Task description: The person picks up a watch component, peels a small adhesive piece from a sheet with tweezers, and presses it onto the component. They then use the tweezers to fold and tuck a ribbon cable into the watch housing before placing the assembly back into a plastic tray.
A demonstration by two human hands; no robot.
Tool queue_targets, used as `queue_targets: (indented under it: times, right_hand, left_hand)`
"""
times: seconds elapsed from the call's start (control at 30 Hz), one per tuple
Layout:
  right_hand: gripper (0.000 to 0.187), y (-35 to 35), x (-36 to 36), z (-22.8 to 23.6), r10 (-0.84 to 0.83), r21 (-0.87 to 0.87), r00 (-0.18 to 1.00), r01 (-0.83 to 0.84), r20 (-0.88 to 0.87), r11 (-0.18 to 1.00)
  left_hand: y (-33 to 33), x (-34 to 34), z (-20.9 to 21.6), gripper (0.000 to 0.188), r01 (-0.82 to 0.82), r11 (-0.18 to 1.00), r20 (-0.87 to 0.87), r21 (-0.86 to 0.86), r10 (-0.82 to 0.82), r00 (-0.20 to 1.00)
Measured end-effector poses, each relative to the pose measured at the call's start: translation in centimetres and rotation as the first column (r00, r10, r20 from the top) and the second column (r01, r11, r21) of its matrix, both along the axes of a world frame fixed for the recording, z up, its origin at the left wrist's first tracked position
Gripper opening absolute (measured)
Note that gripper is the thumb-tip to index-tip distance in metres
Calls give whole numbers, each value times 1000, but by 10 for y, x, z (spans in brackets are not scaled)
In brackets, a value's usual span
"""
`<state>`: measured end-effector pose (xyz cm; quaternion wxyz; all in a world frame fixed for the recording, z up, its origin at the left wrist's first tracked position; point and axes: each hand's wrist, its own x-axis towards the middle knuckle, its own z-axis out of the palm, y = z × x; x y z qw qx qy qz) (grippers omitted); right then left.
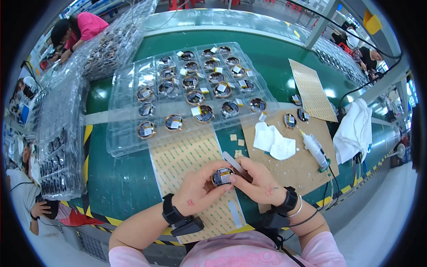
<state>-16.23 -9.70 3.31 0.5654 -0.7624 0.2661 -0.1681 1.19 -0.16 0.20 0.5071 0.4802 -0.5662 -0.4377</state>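
My left hand is closed around the rim of a round watch module with a copper-coloured edge and a pale label. My right hand is closed too, its thumb pressed on the module's right side. A flat silver tool, perhaps tweezers, slants out of the right hand's fingers; its working end is hidden. Both hands are above an adhesive sheet with rows of small green marks. Beyond them, a clear plastic tray holds several similar modules in its pockets.
To the right, a brown board bears white wipes, a white glue-gun-like tool with a cable, and loose modules. A white cloth lies beside it. Stacked trays stand left; a co-worker in pink sits beyond.
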Motion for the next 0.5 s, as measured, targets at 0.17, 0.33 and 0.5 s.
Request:
queue_targets:
  times: [0.17,0.33,0.5]
  right_hand:
    - [18,5,-1,-4,-20,35,999,21,-37,999]
    - [20,4,2,-11,-39,97,999,42,-35,994]
    - [18,-1,1,-24,-25,350,995,-11,99,937]
  left_hand:
    - [4,-3,-4,46,2,1000,9,12,-2,1000]
    - [2,-1,-3,47,-14,1000,-7,3,14,1000]
    - [-1,-1,-5,48,-11,1000,-87,10,12,996]
